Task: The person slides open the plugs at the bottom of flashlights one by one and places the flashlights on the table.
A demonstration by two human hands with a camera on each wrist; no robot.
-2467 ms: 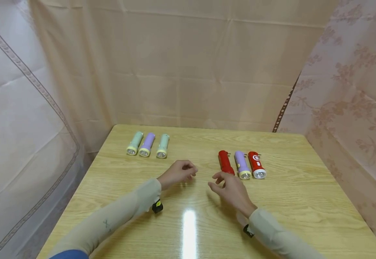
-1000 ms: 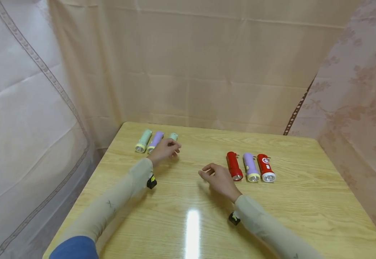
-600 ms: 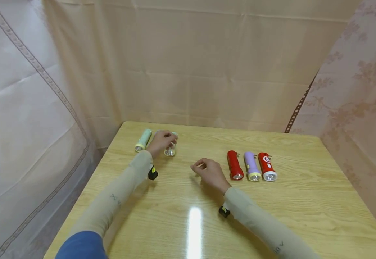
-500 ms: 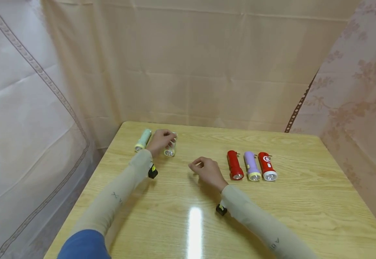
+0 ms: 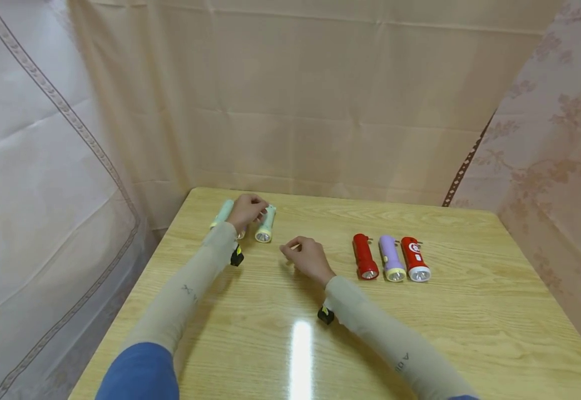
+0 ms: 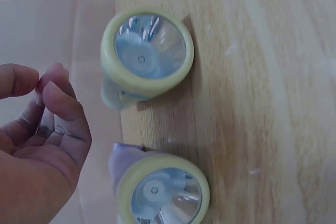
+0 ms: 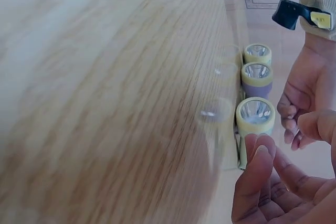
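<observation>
My left hand (image 5: 247, 211) hovers over the left row of flashlights, fingers loosely bent and holding nothing. Beneath it, a purple flashlight (image 5: 241, 235) is mostly hidden; the left wrist view shows its purple body (image 6: 128, 160) and pale yellow rim. A mint green flashlight (image 5: 266, 222) lies just right of the fingertips, its lens facing the person. Another mint flashlight (image 5: 224, 211) is partly covered on the far left. My right hand (image 5: 310, 260) is held over the middle of the table, right of that row, its thumb and fingertips close together around nothing.
On the right side of the wooden table (image 5: 470, 311) lie three more flashlights: a plain red one (image 5: 364, 255), a purple one (image 5: 391, 256) and a red one with a white head (image 5: 415, 258). Beige cloth (image 5: 290, 100) hangs behind the table; patterned cloth hangs at both sides.
My left hand has moved up and left from mid-table to over the left row. My right hand has shifted left, away from the right-hand flashlights. The flashlights lie as before.
</observation>
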